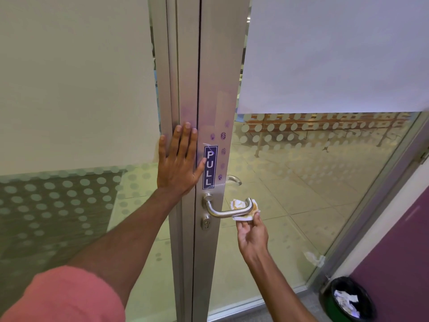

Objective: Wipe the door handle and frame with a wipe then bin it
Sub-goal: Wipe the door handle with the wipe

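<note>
While the wipe (243, 209) is bunching behind the handle's (228, 211) right end, the right hand (251, 235) is pinching it; the left hand (180, 163) is pressing spread on the frame (185, 89); a loose pinch risks dropping it short of the bin (347, 300).

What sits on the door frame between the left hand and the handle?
In the head view, a blue PULL sticker lies between the left hand and the door handle.

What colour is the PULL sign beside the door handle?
Dark blue with white letters, seen in the head view: PULL sign, above the handle.
</note>
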`<state>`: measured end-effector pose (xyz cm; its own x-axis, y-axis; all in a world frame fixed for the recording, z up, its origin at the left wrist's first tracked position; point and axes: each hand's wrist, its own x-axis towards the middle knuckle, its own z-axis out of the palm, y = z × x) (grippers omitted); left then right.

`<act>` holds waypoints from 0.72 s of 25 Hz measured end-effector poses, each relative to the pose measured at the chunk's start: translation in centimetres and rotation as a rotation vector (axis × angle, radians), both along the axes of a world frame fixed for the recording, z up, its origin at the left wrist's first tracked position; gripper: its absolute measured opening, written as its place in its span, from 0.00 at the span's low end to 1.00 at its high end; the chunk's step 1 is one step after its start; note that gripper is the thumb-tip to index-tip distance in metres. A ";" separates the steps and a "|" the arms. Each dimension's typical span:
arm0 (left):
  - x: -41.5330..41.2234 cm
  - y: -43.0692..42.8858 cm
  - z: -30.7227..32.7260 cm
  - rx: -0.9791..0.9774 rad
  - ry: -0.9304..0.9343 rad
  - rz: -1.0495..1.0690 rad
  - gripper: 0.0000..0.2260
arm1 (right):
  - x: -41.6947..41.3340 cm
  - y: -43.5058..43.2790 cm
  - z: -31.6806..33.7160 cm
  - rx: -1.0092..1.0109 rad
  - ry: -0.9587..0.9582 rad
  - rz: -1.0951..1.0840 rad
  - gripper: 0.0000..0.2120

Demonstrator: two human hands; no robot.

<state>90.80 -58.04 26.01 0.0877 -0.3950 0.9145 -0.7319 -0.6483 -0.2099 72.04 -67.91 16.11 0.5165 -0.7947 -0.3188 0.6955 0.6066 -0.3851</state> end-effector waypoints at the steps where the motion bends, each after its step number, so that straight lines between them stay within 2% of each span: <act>1: 0.0 0.0 0.0 -0.001 0.003 -0.006 0.36 | 0.1 0.5 -0.1 0.019 -0.013 0.004 0.13; 5: 0.0 0.0 0.0 -0.002 0.004 -0.025 0.36 | 1.3 3.5 -0.4 0.088 -0.087 0.051 0.17; 18: 0.0 0.0 -0.1 -0.018 -0.015 -0.026 0.38 | 4.4 6.8 0.7 0.220 -0.170 0.087 0.16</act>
